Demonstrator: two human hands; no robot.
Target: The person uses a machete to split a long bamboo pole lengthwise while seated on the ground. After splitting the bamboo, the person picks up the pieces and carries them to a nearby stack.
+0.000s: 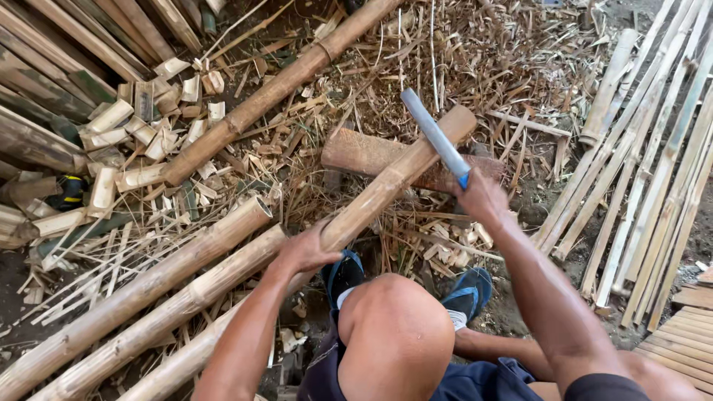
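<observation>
My left hand (304, 251) grips a thick bamboo pole (386, 182) that slants from the lower left up to the centre, its far end resting on a brown wooden block (360, 152). My right hand (483, 197) holds a machete with a blue handle; its grey blade (434, 134) is raised above the pole's far end. My knee (397, 327) and blue sandals (468, 289) show below the pole.
Two more bamboo poles (160, 278) lie to the left, another pole (275, 93) runs diagonally behind. Short split bamboo pieces (141, 137) pile at left. Long split strips (653, 163) lie at right. Shavings cover the ground.
</observation>
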